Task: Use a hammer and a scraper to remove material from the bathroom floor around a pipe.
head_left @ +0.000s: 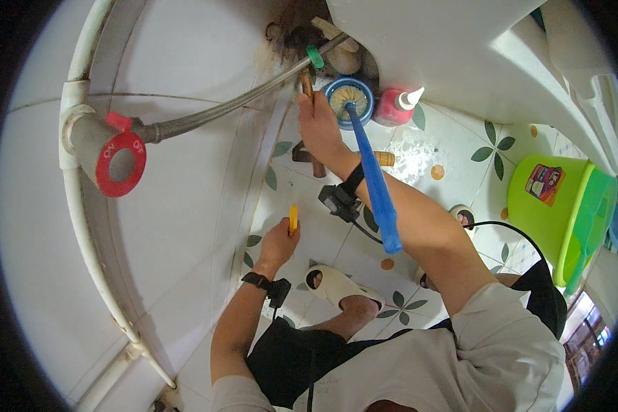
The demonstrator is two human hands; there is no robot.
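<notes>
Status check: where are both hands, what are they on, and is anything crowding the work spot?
Left hand shut on yellow tool, low by the wall. Right hand gripping brown handle under the hose. Blue toilet brush lies across the right forearm.

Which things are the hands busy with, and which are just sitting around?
In use:
- right hand gripping the brown tool
- left hand holding the yellow tool

Lying about:
- blue toilet brush
- red bottle
- green bucket
</notes>
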